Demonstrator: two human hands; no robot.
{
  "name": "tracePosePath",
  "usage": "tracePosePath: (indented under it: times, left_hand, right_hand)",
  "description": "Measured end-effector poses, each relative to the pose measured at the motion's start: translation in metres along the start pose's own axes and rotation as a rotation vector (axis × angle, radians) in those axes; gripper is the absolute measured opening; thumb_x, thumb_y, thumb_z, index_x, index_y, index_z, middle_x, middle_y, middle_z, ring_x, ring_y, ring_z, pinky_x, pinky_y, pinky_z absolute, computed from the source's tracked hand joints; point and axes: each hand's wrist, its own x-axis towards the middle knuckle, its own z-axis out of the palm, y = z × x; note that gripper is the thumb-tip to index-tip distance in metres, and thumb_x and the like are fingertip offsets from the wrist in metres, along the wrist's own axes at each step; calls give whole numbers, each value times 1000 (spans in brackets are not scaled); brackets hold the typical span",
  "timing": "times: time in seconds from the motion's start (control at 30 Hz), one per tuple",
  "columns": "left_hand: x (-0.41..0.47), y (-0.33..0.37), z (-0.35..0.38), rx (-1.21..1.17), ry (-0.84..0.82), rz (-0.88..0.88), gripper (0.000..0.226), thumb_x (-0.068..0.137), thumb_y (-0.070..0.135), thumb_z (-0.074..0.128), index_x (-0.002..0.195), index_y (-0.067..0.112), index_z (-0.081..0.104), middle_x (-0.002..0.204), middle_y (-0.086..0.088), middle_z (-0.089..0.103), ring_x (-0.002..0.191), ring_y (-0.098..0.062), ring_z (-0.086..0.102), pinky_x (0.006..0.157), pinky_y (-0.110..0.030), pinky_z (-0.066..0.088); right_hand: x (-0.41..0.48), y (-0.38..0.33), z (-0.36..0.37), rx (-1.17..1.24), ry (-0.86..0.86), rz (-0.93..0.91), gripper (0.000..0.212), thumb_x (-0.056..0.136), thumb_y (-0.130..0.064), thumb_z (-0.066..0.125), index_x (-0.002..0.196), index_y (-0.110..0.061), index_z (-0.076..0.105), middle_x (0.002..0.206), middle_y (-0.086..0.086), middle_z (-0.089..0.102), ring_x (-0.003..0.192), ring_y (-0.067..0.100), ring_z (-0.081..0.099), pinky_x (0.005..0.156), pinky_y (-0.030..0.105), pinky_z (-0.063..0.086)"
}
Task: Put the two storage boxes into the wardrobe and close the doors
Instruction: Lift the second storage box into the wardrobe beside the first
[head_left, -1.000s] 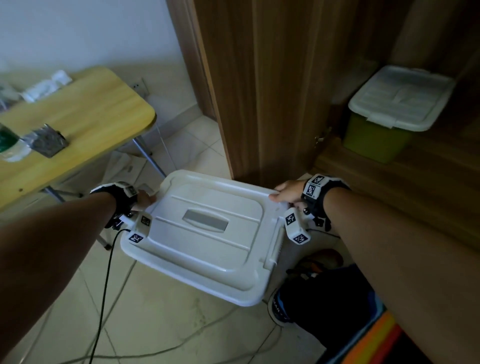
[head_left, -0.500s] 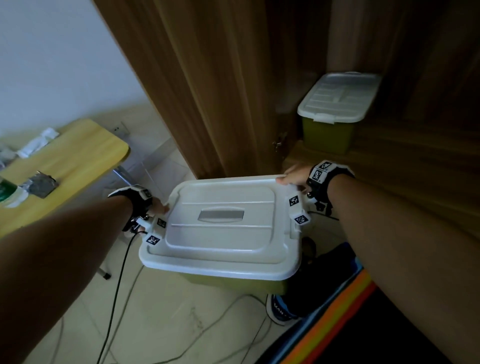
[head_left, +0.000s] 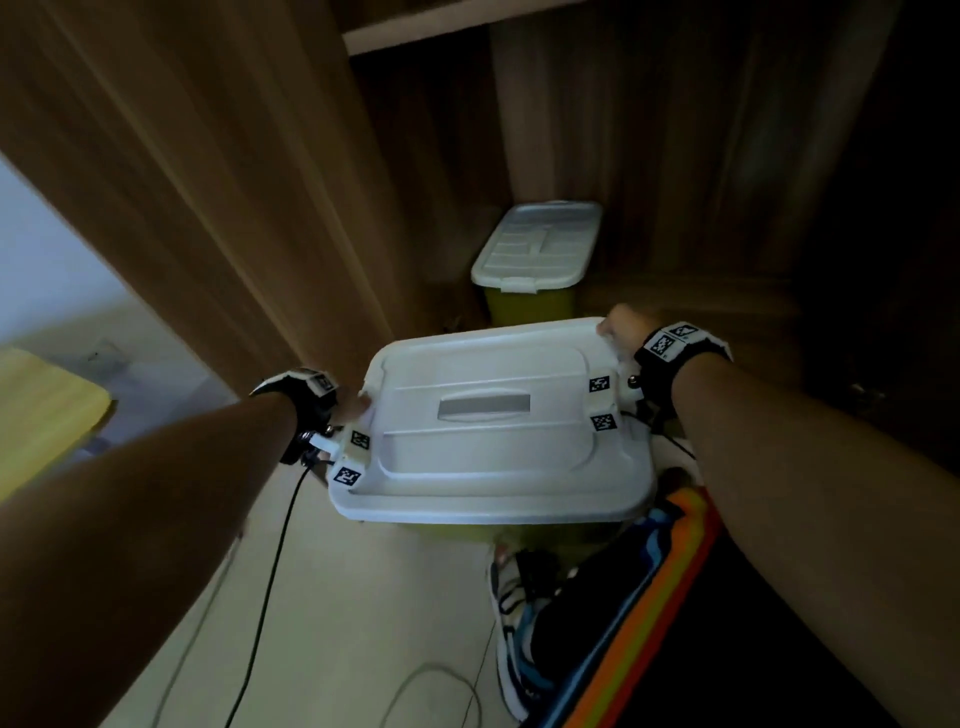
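I carry a green storage box with a white lid (head_left: 488, 447) in front of me, above the floor, level with the wardrobe's open front. My left hand (head_left: 349, 408) grips its left edge and my right hand (head_left: 621, 328) grips its far right corner. A second green box with a white lid (head_left: 537, 244) stands inside the wardrobe, on its floor against the left inner wall. The wardrobe's left door (head_left: 197, 166) stands open to the left of both boxes.
A yellow-topped table (head_left: 47, 410) sits at the left edge. Cables (head_left: 270, 587) trail across the tiled floor. My shoe (head_left: 511, 613) and striped clothing (head_left: 639, 613) show below the carried box. The wardrobe floor to the right of the stored box is dark.
The carried box has risen and swung right, from beside the open door to in front of the wardrobe opening. My view has turned toward the wardrobe interior, and the table has slid to the left edge.
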Motion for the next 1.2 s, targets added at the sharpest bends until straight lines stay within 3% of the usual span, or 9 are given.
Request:
tracePosePath:
  times: [0.2,0.4,0.53,0.67,0.77,0.83,1.0,1.13,1.2]
  left_hand:
    - [34,122,-9,-151,-50,130,70,101,62,32,133,4,54,127,-20,61,124,-41,58,107,-53,46]
    - [58,228,-2,-120,144,305,65,104,54,34,118,-2,65,112,-23,68,101,-40,68,79,-44,56]
    - [80,267,9,-67,127,269,65,98,63,36,75,8,64,71,-11,72,59,-28,69,56,-31,56]
    - [109,297,45,-118,45,326,59,97,55,38,65,14,64,69,-16,70,58,-29,65,58,-33,54]
    - [147,318,90,-105,3,397,45,105,37,37,90,11,70,107,-27,70,90,-37,67,91,-47,53]
    - [171,330,111,-86,-57,370,38,107,32,36,87,17,64,114,-22,67,103,-34,63,103,-47,47]
    - [203,362,120,-30,0,488,50,97,64,36,111,28,68,115,-9,68,105,-34,65,96,-46,51]
    - [217,381,128,24,58,581,51,100,58,32,139,36,53,137,-7,62,115,-33,61,90,-38,41]
    - [224,384,131,64,61,617,52,100,56,31,146,36,46,146,-4,55,125,-32,57,100,-42,42]
  right_hand:
    - [27,19,-114,108,144,-42,41,95,-10,61,134,3,59,133,24,61,116,35,61,102,39,49]
    - [34,37,-195,254,235,3,17,89,-2,67,104,-4,72,120,27,69,108,42,68,98,65,50]
    - [50,49,-223,280,281,27,24,93,-1,63,115,8,67,112,30,68,103,45,67,89,57,53]
    - [71,81,-232,300,272,73,33,98,-2,58,126,15,56,100,24,56,90,36,53,78,47,41]
    - [91,121,-229,299,278,155,28,98,-4,59,124,7,61,100,21,57,90,34,52,79,46,42]
    - [101,138,-227,273,257,208,24,98,-4,60,121,-2,65,107,22,65,90,33,61,79,43,52]
    - [130,147,-234,237,259,243,26,100,-5,59,125,-3,62,111,21,65,95,34,62,85,49,53]
    - [152,159,-234,222,237,286,26,100,-6,58,126,-3,61,116,26,63,98,35,60,85,51,52]
    - [167,166,-233,189,256,307,22,100,-7,59,122,-9,62,112,23,62,97,36,60,87,52,53]
